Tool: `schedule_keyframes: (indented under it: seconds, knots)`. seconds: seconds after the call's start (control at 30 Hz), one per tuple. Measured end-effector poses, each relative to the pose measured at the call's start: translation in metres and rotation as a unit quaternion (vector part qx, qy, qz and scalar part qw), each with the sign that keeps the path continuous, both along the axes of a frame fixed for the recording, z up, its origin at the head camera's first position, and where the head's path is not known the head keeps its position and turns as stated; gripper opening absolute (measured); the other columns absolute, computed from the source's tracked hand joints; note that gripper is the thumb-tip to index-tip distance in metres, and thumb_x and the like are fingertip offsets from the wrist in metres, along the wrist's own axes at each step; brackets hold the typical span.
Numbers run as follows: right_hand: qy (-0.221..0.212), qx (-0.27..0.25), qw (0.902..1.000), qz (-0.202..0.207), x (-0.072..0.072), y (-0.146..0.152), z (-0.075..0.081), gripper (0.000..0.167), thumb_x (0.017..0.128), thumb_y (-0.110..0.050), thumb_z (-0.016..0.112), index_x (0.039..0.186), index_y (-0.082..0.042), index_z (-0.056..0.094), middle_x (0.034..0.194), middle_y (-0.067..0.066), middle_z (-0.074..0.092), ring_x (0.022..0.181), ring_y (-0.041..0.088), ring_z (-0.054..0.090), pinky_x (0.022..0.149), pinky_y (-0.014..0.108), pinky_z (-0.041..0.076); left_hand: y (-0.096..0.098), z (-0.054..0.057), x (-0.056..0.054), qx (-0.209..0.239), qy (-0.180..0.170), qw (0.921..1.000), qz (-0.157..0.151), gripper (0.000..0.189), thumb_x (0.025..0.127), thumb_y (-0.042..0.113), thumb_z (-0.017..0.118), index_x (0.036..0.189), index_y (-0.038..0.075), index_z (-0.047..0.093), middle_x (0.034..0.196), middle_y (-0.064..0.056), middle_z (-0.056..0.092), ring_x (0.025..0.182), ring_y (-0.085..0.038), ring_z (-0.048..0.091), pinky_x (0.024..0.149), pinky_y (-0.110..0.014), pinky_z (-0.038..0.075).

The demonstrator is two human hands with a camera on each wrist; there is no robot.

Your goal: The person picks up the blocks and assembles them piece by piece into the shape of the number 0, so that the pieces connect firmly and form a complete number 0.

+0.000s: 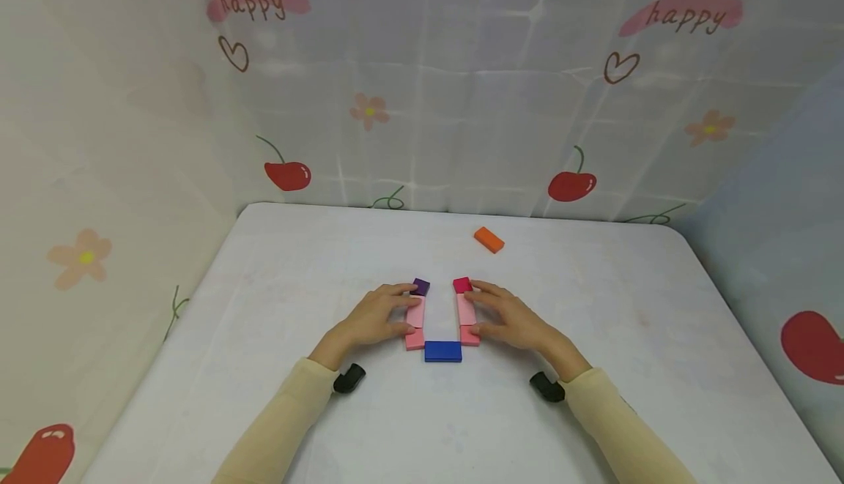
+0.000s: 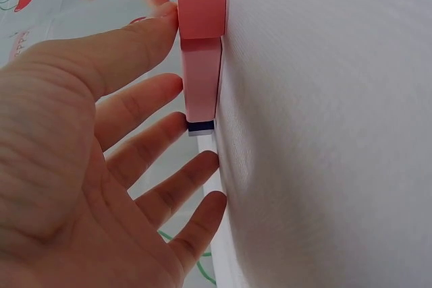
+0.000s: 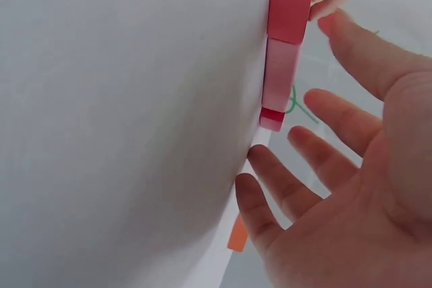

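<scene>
Two short columns of flat blocks lie on the white table, with a blue block [image 1: 443, 351] across their near ends. The left column has a purple block [image 1: 420, 286], a light pink block [image 1: 415, 313] and a coral pink block [image 1: 415, 340]. My left hand [image 1: 374, 317] spreads its fingers along that column's outer side, thumb at the coral pink block [image 2: 202, 1]. The right column is a crimson block [image 1: 462, 285], a light pink block [image 1: 465, 309] and a coral pink block [image 1: 469, 336]. Beside it, my right hand [image 1: 517, 320] has its fingers spread, fingertips close to the blocks.
An orange block [image 1: 489, 239] lies farther back on the white table [image 1: 316, 264], near its far edge. Printed curtains [image 1: 455, 103] hang behind the table and at both sides. A black wrist device [image 1: 349, 379] sits at the left cuff, another [image 1: 547, 387] at the right.
</scene>
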State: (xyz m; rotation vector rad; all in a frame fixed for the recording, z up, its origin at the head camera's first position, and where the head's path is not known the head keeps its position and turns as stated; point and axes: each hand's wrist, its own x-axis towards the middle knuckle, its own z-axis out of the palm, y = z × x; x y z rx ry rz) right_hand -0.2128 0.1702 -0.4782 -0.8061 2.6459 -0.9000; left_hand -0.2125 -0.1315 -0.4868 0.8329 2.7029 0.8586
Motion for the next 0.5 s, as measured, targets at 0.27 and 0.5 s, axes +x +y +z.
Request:
schedule_keyframes:
  seconds: [0.27,0.5]
  knots:
    - [0.043,-0.030,0.9956,-0.078,-0.025,0.009,0.008,0.054,0.092,-0.021,0.068,0.141,-0.007,0.051,0.147,0.018,0.044,0.134,0.037,0.044,0.103,0.056,0.045,0.000,0.000,0.000,-0.005,-0.001,1.0000,0.001,0.052,0.087,0.030,0.072,0.135,0.013,0.060,0.151,-0.005,0.046,0.139,-0.031,0.040,0.113,-0.055,0.032]
    - [0.087,-0.074,0.9713,-0.209,-0.065,0.019,0.013,0.049,0.094,-0.016,0.066,0.139,-0.003,0.052,0.136,0.021,0.052,0.118,0.038,0.056,0.094,0.051,0.052,0.000,0.001,0.001,-0.006,-0.004,1.0000,0.000,0.052,0.088,0.030,0.072,0.135,0.013,0.060,0.151,-0.005,0.045,0.140,-0.031,0.038,0.113,-0.056,0.031]
